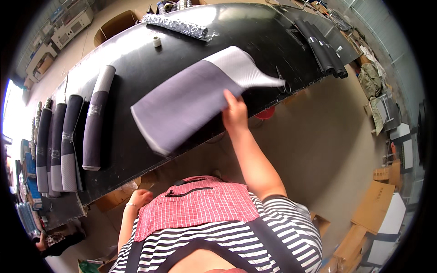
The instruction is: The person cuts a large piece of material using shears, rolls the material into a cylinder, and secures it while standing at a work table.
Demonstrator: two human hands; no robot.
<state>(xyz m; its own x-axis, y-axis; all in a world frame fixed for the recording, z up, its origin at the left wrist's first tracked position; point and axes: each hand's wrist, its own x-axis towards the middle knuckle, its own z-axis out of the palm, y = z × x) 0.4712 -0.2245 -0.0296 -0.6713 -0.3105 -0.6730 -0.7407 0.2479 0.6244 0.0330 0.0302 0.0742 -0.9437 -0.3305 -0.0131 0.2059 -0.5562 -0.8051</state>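
Note:
A two-tone mat [182, 102], purple-grey with a paler ribbed end, lies at a slant over the near part of the black table [200, 38]. Its pale end curves up at the far right, and part of the mat is blurred. My right hand [235, 111] grips the mat's near edge, with the thumb on top and the other fingers mostly hidden. Down by my body, off the table's front edge, my left hand [140, 198] hangs with its fingers loosely curled and nothing visible in them. Scissors [283, 84] rest beside the mat's pale tip.
Several rolled mats [98, 118] stand side by side along the table's left. Black rolls [321, 50] lie at the far right. At the back are a clear-wrapped roll [175, 26] and a small white tape roll [156, 42]. Cardboard boxes [373, 207] sit on the right-hand floor.

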